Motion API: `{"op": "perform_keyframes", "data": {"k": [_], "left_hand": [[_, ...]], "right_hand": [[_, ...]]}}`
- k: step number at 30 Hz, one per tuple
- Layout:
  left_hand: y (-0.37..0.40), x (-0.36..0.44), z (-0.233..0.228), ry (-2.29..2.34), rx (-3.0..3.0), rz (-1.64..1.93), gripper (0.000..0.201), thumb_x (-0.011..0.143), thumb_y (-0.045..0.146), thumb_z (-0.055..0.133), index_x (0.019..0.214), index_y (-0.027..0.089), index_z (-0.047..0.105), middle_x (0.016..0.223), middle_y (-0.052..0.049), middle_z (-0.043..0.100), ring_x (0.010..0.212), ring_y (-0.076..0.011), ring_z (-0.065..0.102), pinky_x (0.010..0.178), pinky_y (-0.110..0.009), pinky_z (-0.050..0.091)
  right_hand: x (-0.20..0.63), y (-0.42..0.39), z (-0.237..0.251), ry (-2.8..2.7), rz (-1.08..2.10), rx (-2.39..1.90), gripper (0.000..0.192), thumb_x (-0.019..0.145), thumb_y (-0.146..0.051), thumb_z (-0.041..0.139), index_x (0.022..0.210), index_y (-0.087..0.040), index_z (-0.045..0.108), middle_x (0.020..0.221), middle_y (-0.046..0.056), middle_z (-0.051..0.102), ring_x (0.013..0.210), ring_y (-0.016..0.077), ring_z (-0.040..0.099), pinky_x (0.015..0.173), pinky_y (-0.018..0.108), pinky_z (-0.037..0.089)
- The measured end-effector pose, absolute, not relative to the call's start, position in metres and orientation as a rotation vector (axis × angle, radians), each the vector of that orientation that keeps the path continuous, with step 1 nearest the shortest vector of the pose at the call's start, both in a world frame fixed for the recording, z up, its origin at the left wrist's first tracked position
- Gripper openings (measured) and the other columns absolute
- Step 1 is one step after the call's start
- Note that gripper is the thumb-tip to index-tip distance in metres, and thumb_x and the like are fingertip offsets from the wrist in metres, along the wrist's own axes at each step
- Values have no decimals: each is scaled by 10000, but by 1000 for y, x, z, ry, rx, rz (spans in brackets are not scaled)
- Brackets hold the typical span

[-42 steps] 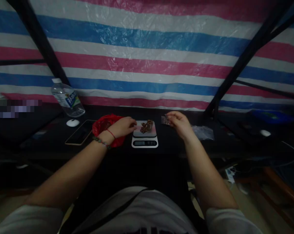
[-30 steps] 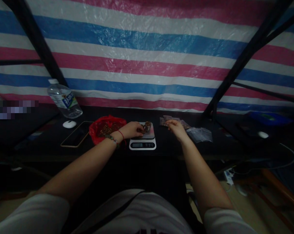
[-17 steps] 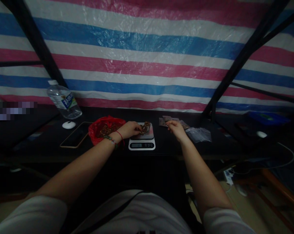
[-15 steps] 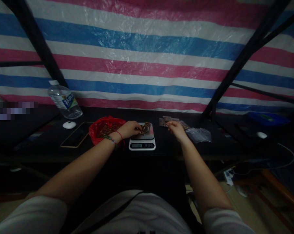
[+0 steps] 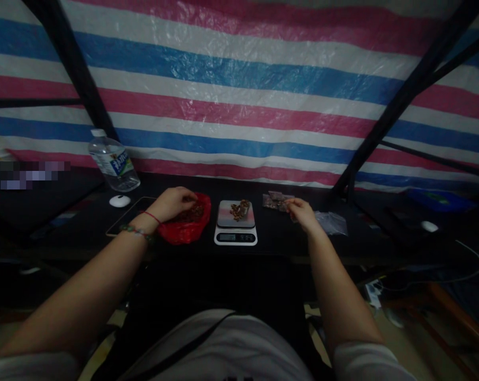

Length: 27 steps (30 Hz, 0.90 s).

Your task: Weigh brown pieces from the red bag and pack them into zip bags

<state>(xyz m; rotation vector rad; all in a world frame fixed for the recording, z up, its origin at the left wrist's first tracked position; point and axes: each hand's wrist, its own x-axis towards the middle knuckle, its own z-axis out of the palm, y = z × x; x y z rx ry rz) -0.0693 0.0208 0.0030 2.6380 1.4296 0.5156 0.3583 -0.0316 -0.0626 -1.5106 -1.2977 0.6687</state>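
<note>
Small, brown, irregular pieces are being borne in a loose heap on the silver plate of a flat white digital scale, where a small, clear, tilted vessel with more brown bits at its mouth is also being supported; whether it is a cup or a stiff pouch cannot be told. Just left of the scale, a further store of the same-looking pieces is being contained in a crumpled, glossy red plastic bag, and over its mouth the bare left hand is being held, fingers curled loosely inward; whether anything is being gripped is being hidden by the fingers. Judged from this, pieces are being picked from the bag, and a light pinch is being called for, with the bag's rim being kept clear. On the other side, the bare right hand is being rested at the small, clear, brown-filled plastic packets, thumb and fingertips being brought close together; whether a packet is being grasped cannot be told. Beyond it, flat clear plastic bags are being partly covered by the wrist. Farther left, a dark, pale-edged phone is being overlapped by the left forearm. Compared with half a second ago, the heap is being left uncovered, the left hand being shifted from plate to bag, while the right is being kept by the packets.
</note>
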Motion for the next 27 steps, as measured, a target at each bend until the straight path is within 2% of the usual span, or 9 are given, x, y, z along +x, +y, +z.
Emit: {"op": "perform_keyframes", "data": {"k": [5, 10, 17, 23, 27], "left_hand": [[23, -89, -17, 1526, 2581, 260, 309, 772, 337, 506, 985, 223, 699, 1014, -27, 710, 897, -181, 638, 823, -239, 450], [31, -86, -31, 1484, 2628, 190, 298, 759, 338, 514, 955, 229, 711, 979, -30, 716, 872, -183, 637, 801, -236, 446], [30, -93, -37, 1456, 2666, 149, 348, 794, 320, 443, 1000, 237, 711, 1056, -25, 699, 959, -196, 621, 859, -257, 441], [21, -97, -39, 1477, 2690, 134, 386, 799, 284, 411, 1055, 213, 691, 1114, -45, 678, 1016, -216, 606, 907, -290, 429], [17, -96, -35, 1508, 2647, 188, 356, 780, 296, 442, 1019, 207, 690, 1073, -51, 692, 975, -218, 620, 866, -287, 449]], "right_hand": [[400, -39, -58, -1283, 334, -1765, 324, 694, -354, 514, 877, -137, 669, 742, 74, 666, 611, 165, 575, 549, 259, 412], [426, -50, -52, -1305, 124, -2005, 311, 718, -315, 506, 878, -129, 698, 815, 116, 695, 710, 201, 611, 636, 282, 425], [433, -59, -48, -1282, 158, -2227, 341, 762, -326, 504, 977, -138, 690, 907, 118, 695, 770, 203, 633, 685, 279, 435], [438, -61, -47, -1309, 142, -2413, 371, 770, -362, 522, 1020, -142, 686, 1005, 146, 682, 944, 255, 627, 769, 297, 443], [452, -60, -54, -1296, 164, -2579, 468, 750, -449, 561, 1089, -144, 665, 1091, 177, 650, 1022, 301, 605, 826, 346, 445]]}}
